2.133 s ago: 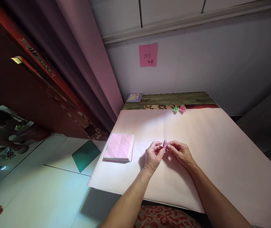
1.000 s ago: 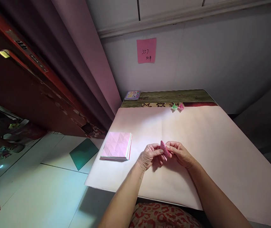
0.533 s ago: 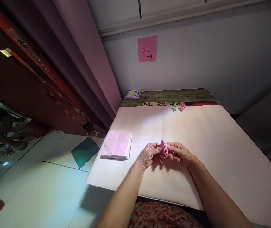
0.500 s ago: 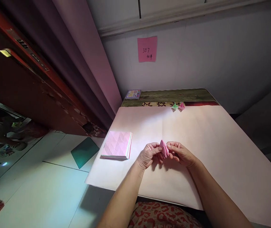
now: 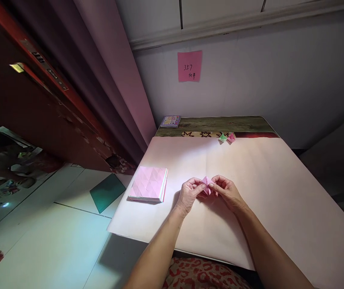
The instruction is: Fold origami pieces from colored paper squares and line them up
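The folded pink paper (image 5: 207, 183) has turned, sides hidden by hands (image 5: 189, 195) (image 5: 228, 193).

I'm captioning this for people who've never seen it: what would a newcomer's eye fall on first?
Probably the small folded pink paper piece, pinched between the left hand and right hand over the pale-covered table. Next, likely the bright pink square paper note marked 357 on the grey wall behind, then the square, pink-topped paper stack on the table's left side.

bare forearms (image 5: 160, 243) slant inward; left hand (image 5: 190, 194) and right hand (image 5: 228, 192) nearly meet, fingers (image 5: 200, 188) bent, pinching.
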{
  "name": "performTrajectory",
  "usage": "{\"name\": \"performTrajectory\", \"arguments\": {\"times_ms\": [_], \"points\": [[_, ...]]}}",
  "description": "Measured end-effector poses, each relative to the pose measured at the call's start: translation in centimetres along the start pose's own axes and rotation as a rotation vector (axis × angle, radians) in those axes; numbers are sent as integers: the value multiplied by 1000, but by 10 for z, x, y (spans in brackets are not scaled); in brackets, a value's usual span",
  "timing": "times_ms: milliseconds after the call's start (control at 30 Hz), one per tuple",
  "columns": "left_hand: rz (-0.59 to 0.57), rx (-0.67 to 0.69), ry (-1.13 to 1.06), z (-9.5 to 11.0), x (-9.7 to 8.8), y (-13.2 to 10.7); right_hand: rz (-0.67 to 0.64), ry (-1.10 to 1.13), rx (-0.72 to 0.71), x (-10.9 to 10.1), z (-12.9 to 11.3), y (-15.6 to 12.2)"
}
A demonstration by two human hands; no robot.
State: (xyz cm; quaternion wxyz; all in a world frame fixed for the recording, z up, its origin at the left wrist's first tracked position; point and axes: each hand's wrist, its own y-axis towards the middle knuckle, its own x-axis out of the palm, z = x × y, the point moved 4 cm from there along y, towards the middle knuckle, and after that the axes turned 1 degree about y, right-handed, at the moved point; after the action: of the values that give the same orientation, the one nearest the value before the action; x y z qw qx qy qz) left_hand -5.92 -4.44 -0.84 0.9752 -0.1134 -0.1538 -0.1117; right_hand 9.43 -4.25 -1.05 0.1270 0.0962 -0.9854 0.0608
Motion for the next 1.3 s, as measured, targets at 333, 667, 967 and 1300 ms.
{"name": "performTrajectory", "arguments": {"times_ms": [333, 667, 967, 1300], "points": [[107, -55, 32, -7, 4, 1, 196, -132, -165, -4, 11, 5], [30, -226, 97, 0, 8, 2, 56, -160, -147, 0, 7, 4], [-43, -220, 20, -1, 3, 1, -22, -281, -306, 1, -2, 2], [-106, -202, 17, 0, 3, 0, 20, -279, -230, 1, 6, 2]]}}
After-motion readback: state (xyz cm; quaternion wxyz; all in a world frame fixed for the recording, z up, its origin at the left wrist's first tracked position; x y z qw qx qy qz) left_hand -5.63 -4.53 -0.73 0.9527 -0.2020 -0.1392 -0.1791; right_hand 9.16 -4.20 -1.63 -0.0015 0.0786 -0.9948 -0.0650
